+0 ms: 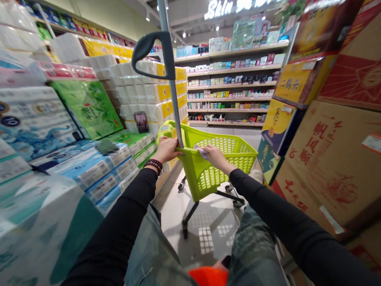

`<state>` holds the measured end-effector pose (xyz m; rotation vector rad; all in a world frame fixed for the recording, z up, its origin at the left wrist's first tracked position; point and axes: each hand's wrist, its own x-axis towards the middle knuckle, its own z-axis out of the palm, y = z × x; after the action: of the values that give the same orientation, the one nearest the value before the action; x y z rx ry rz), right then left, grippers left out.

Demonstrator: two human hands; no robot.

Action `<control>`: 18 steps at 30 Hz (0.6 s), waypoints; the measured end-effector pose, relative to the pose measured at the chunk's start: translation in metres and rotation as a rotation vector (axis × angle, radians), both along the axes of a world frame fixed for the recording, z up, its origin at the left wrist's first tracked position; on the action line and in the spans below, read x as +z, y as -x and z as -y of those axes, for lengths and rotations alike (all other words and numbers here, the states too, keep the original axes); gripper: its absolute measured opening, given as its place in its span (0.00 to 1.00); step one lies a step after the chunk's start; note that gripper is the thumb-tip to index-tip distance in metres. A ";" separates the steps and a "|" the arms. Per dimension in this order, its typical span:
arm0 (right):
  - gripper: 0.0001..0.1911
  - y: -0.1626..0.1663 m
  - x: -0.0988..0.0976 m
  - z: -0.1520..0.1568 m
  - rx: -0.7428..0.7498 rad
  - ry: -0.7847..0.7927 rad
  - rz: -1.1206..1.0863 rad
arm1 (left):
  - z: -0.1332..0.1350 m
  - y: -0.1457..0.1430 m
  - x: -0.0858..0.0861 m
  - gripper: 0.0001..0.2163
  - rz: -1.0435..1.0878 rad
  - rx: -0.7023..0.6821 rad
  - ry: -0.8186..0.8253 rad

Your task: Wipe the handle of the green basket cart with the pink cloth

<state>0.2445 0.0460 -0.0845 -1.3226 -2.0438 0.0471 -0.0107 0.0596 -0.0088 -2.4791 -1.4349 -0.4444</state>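
Observation:
A lime-green plastic shopping cart on dark legs with casters stands in front of me. My left hand, with a beaded bracelet at the wrist, is closed on the cart's near rim, beside the upright grey pole. At the top of that pole is a dark grey loop handle. My right hand is closed on a small pale cloth, which touches the cart's rim a little right of the pole. Part of the cloth is hidden by the fingers.
Stacked packs of tissue and toilet rolls line the left side. Cardboard boxes rise close on the right. Shelves of small boxed goods stand behind the cart. Something orange shows between my legs.

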 end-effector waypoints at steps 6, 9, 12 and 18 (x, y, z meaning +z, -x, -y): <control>0.17 0.030 0.010 -0.005 0.174 -0.110 0.021 | 0.000 0.001 -0.001 0.16 0.011 -0.036 0.004; 0.10 -0.006 0.003 0.001 0.017 -0.062 0.152 | -0.001 0.004 0.000 0.15 -0.007 -0.047 0.018; 0.10 -0.039 -0.005 0.004 -0.167 0.027 0.228 | -0.001 0.007 0.001 0.15 -0.014 -0.049 0.016; 0.12 -0.031 -0.001 0.000 -0.274 0.127 0.251 | -0.008 0.013 0.003 0.15 -0.023 -0.017 0.050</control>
<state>0.2754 0.0462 -0.0857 -1.7535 -2.0692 -0.1204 -0.0236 0.0674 -0.0054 -2.5285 -1.4350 -0.3866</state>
